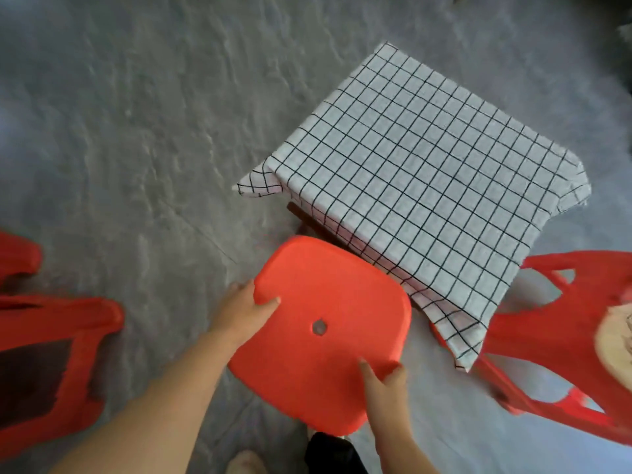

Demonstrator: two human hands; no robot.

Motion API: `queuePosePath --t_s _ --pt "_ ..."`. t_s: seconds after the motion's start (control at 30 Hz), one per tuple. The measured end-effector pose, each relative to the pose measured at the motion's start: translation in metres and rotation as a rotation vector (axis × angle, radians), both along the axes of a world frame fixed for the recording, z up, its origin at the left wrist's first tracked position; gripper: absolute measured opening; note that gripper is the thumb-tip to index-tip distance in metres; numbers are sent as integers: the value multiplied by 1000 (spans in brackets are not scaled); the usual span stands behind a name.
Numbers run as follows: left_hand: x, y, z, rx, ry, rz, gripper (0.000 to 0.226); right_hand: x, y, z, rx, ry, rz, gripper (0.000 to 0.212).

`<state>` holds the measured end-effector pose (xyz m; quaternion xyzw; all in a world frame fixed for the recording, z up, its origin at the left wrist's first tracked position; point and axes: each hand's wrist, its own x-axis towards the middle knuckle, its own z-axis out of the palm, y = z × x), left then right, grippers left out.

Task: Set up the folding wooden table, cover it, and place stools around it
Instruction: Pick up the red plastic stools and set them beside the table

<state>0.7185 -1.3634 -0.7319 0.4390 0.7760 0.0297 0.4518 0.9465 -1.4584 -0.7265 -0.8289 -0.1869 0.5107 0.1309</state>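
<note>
A red plastic stool with a small hole in its seat sits at the near corner of the table. My left hand grips the seat's left edge with the thumb on top. My right hand grips its near right corner. The low table is covered by a white cloth with a black grid. The cloth hangs over the edges, and a dark wooden leg shows under the near left side. A second red stool stands at the table's right corner, partly under the hanging cloth.
More red plastic stools stand at the left edge of view. The floor is grey rough concrete. My feet show at the bottom edge. A pale round object lies by the right stool.
</note>
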Motion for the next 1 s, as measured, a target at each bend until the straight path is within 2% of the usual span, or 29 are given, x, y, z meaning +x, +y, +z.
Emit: queuePosePath --t_s 0.1,0.2,0.3,0.4,0.47,0.53,0.57,0.67,0.77,1.0 --pt "10 8 -2 -9 76 -45 62 9 6 -11 -18 82 18 61" --pt "12 17 -5 -40 101 -74 67 6 16 -20 -43 96 79 63" --pt "11 21 -11 -52 126 -95 75 -3 21 -23 -92 34 137 73" --pt "11 17 -12 -43 119 -100 81 -16 27 -20 -125 -55 77 75" --pt "6 11 -11 -20 91 -94 82 -31 29 -11 -38 -219 129 75" --pt "-8 4 -9 37 50 -47 81 -54 33 2 185 -357 244 72" --pt "-19 1 -8 67 32 -9 81 -69 36 9 288 -358 314 69" --pt "-73 -12 1 118 10 100 79 -127 50 24 409 -214 534 61" --pt "-156 -32 7 148 48 197 79 -205 67 36 469 -173 684 57" --pt "-401 -113 41 314 169 512 69 -473 69 50 459 -23 944 55"
